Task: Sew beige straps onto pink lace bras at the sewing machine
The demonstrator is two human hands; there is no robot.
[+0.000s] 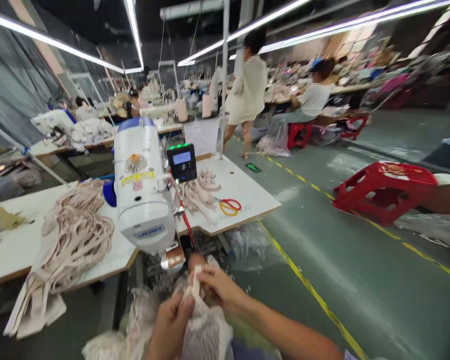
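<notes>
Below the machine (144, 195), with left hand (171, 320) pinched narrow on the strip (197, 282), hold it straight and free of drag from the fabric (207, 331) against the right hand (222, 286), pinched narrow on the end nearer the machine.

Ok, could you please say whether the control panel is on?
On: the control panel has a glowing blue screen and lit green lights.

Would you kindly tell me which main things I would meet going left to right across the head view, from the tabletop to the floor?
Tangled beige fabric strips, white-and-blue sewing machine, black control panel with a lit screen, red-and-yellow-handled scissors, red plastic stool.
</notes>
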